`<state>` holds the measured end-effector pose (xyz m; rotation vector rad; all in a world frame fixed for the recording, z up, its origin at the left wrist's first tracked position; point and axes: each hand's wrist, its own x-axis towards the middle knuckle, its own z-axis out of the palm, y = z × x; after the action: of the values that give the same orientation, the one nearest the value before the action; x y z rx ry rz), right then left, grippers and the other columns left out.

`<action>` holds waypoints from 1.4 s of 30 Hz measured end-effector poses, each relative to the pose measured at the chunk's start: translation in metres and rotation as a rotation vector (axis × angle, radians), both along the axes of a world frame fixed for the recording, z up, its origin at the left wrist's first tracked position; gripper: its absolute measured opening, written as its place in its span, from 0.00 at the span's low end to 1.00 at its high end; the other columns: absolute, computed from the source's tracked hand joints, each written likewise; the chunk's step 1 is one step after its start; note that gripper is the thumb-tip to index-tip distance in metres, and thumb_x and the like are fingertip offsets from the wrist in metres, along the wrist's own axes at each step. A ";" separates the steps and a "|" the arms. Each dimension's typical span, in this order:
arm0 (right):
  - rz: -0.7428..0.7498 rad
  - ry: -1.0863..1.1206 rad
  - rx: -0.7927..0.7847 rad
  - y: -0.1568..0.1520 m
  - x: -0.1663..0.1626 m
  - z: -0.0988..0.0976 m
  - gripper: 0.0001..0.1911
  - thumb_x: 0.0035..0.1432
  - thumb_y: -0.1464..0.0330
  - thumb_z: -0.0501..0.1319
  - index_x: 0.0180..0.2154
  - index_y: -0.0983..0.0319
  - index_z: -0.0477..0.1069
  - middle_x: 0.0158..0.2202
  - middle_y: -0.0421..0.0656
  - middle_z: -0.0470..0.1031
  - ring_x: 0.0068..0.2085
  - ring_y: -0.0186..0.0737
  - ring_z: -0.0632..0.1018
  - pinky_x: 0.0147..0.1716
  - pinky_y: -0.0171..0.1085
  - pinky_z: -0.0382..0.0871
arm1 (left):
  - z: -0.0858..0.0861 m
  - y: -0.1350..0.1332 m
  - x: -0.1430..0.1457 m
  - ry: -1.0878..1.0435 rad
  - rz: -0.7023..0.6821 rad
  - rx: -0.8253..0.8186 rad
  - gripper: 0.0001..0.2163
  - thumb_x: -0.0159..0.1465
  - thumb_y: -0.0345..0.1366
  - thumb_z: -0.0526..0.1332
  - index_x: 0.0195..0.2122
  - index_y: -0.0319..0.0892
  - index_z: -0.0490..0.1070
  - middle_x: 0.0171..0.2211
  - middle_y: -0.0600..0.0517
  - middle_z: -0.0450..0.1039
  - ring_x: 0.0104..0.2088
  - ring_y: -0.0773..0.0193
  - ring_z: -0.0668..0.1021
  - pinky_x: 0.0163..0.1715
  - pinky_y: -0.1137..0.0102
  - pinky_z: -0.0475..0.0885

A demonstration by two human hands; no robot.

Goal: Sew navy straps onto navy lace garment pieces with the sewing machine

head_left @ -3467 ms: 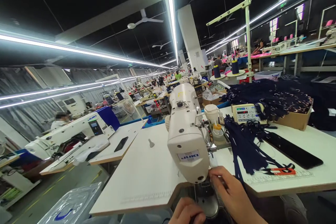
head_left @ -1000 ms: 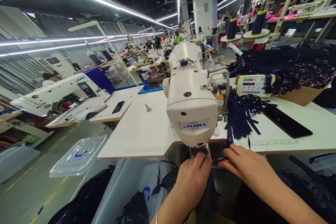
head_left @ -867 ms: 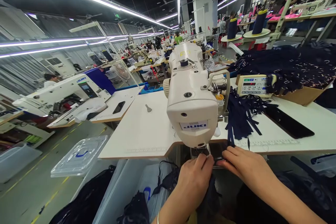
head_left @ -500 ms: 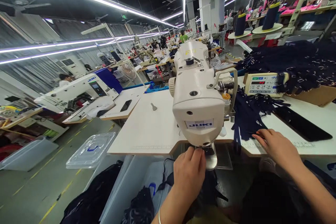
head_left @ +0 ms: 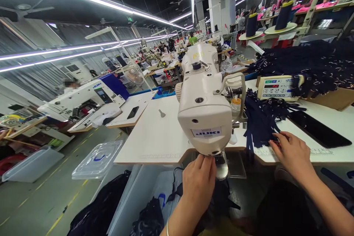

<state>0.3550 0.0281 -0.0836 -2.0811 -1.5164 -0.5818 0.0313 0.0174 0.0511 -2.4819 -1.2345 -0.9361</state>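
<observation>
A cream sewing machine [head_left: 204, 110] stands on a white worktable [head_left: 155, 140] in front of me. My left hand [head_left: 199, 180] is closed under the machine's head, its fingers pinched on dark fabric [head_left: 218, 202] that hangs below the needle area. My right hand [head_left: 291, 153] rests on the table edge to the right, fingers curled onto the ends of a bundle of navy straps [head_left: 262, 118]. What those fingers hold is hidden under the hand.
A control box [head_left: 276, 87] and a cardboard box heaped with navy pieces [head_left: 318, 66] sit at the right, with a black strip [head_left: 318, 129] lying on the table. A clear plastic lid [head_left: 96, 155] and dark fabric bins lie at the lower left. Other machines and people fill the hall behind.
My right hand left the needle area and moved right onto the navy straps on the table. My left hand stayed under the machine head on the dark fabric.
</observation>
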 end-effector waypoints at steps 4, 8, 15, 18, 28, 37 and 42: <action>0.059 -0.014 -0.013 -0.006 -0.005 0.015 0.16 0.65 0.61 0.52 0.47 0.60 0.70 0.49 0.55 0.71 0.45 0.55 0.74 0.39 0.46 0.64 | 0.000 0.001 0.001 -0.002 0.014 0.007 0.05 0.69 0.31 0.52 0.38 0.44 0.67 0.31 0.53 0.73 0.26 0.65 0.74 0.25 0.70 0.63; 0.091 0.021 0.027 -0.009 -0.015 0.027 0.18 0.65 0.59 0.51 0.46 0.62 0.71 0.49 0.56 0.71 0.44 0.56 0.74 0.39 0.48 0.65 | -0.001 0.003 0.002 0.006 0.031 0.002 0.05 0.69 0.30 0.52 0.39 0.43 0.66 0.32 0.52 0.73 0.27 0.63 0.75 0.25 0.69 0.64; 0.525 0.382 0.056 -0.026 -0.069 0.076 0.13 0.66 0.61 0.51 0.43 0.60 0.70 0.40 0.47 0.76 0.42 0.47 0.76 0.43 0.45 0.68 | -0.002 0.004 0.006 0.041 0.059 0.065 0.06 0.70 0.30 0.51 0.40 0.43 0.66 0.32 0.51 0.73 0.28 0.62 0.76 0.25 0.70 0.64; 0.741 0.613 -0.020 -0.032 -0.107 0.102 0.10 0.66 0.63 0.52 0.43 0.56 0.70 0.39 0.44 0.77 0.42 0.42 0.77 0.41 0.40 0.70 | -0.002 0.005 0.008 0.051 0.071 0.089 0.06 0.70 0.30 0.50 0.39 0.43 0.66 0.29 0.52 0.72 0.27 0.61 0.76 0.23 0.70 0.64; 0.798 0.914 0.001 -0.007 -0.172 0.111 0.09 0.61 0.71 0.55 0.39 0.57 0.73 0.39 0.43 0.75 0.37 0.40 0.76 0.37 0.38 0.72 | -0.002 0.004 0.008 0.081 0.094 0.123 0.08 0.71 0.30 0.49 0.44 0.43 0.66 0.30 0.51 0.73 0.26 0.62 0.77 0.21 0.70 0.68; 0.758 0.855 0.035 -0.008 -0.172 0.116 0.08 0.54 0.74 0.54 0.31 0.59 0.70 0.32 0.42 0.73 0.34 0.40 0.75 0.35 0.38 0.71 | -0.009 0.004 0.004 0.067 0.001 0.155 0.12 0.72 0.30 0.45 0.49 0.41 0.67 0.38 0.46 0.75 0.35 0.60 0.80 0.25 0.72 0.74; 0.859 0.884 0.017 -0.015 -0.165 0.116 0.07 0.56 0.75 0.55 0.31 0.59 0.69 0.31 0.40 0.71 0.34 0.38 0.73 0.35 0.37 0.69 | -0.023 -0.002 -0.001 0.078 -0.048 0.344 0.12 0.70 0.26 0.49 0.47 0.38 0.70 0.43 0.43 0.76 0.45 0.54 0.79 0.36 0.68 0.77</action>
<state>0.1901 0.0132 0.0327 -1.1612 -1.5718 0.5690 0.0303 0.0159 0.0283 -2.2598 -0.9050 -0.9611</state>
